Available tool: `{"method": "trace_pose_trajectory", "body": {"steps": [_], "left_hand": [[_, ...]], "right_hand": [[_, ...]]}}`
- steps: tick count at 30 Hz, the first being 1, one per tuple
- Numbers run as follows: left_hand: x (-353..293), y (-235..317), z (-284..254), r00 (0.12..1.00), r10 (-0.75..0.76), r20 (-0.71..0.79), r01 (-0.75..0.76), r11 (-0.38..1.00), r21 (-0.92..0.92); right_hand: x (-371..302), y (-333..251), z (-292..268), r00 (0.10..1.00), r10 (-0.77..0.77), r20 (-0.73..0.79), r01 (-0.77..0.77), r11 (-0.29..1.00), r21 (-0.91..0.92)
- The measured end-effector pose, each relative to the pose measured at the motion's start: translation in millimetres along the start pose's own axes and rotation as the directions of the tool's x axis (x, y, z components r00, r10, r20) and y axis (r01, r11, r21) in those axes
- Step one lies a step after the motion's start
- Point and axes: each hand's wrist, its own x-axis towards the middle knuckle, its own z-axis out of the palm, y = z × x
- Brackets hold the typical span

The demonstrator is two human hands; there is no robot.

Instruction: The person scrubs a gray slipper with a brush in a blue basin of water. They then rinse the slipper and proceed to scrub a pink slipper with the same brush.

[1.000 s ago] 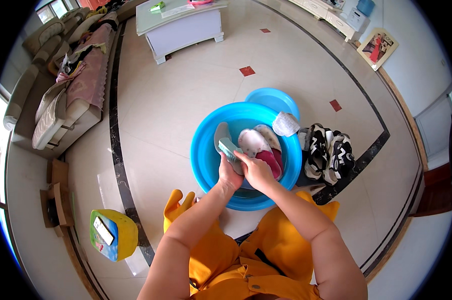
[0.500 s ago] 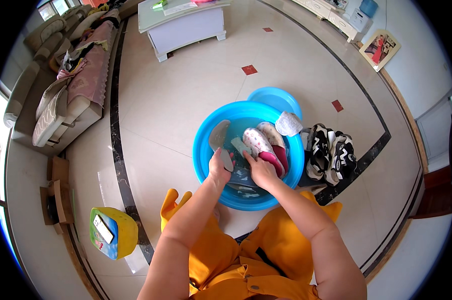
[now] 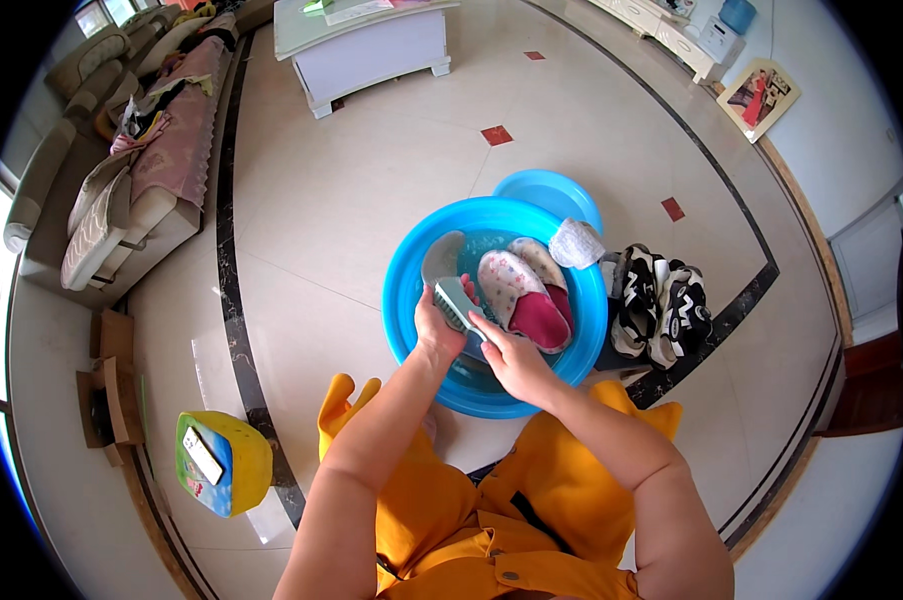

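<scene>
Brush (image 3: pixel 455 301) back at left hand (image 3: pixel 437 326)

Brush (image 3: pixel 452 300) partly hides left grip (image 3: pixel 439 327); white table (image 3: pixel 373 78) cut off by top edge.

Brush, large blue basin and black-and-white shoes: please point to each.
Brush (image 3: pixel 458 299): head view, middle of its body.
Large blue basin (image 3: pixel 391 290): head view, left rim.
Black-and-white shoes (image 3: pixel 683 312): head view, rightmost shoe's upper.

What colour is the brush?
The brush is pale grey-green; it shows best in the head view.
</scene>
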Motion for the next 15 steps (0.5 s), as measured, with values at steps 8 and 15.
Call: {"method": "trace_pose_trajectory", "body": {"steps": [8,15], "left_hand": [[-18.7,-10.4,10.0,0.99,-0.001,0.142,-0.004,0.999,0.038],[-26.2,-19.9,18.4,0.989,0.048,0.143,-0.056,0.997,0.056]], "right_hand": [[-1.6,-0.3,2.3,0.994,-0.09,-0.064,0.082,0.989,-0.119],[1.7,6.8,6.3,0.996,-0.05,-0.068,0.03,0.963,-0.269]]}}
